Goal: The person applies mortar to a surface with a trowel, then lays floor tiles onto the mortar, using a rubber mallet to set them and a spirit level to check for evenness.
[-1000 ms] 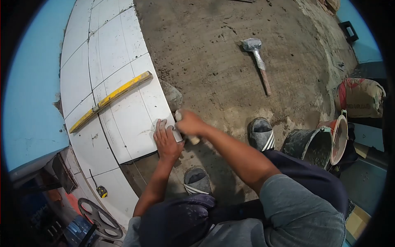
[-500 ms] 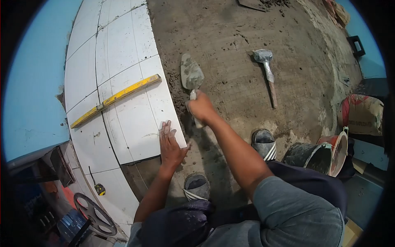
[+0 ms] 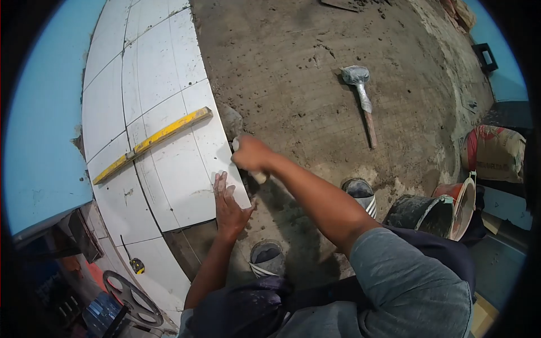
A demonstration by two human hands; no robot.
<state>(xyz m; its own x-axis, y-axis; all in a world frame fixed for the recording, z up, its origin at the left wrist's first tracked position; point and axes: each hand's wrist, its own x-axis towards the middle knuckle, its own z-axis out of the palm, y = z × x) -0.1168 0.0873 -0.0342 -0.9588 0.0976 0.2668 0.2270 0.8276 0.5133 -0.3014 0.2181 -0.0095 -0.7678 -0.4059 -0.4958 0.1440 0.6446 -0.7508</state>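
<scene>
My right hand is closed round the handle of a trowel. The trowel's blade lies against the right edge of a white tile, partly hidden. Resting flat on that tile's near corner, with fingers spread, is my left hand. A yellow spirit level lies slantwise across the tiles, beyond my left hand. Farther right, a mallet with a plastic-wrapped head lies on the grey mortar bed.
Black bucket and orange bucket lie tipped at the right, near a cement bag. A tape measure sits on the tiles at lower left, above a handwheel. A blue wall bounds the left.
My right hand has moved left and nearer with the trowel, bringing its blade from the mortar to the tile's edge. My left hand stays on the tile. The view has shifted slightly.
</scene>
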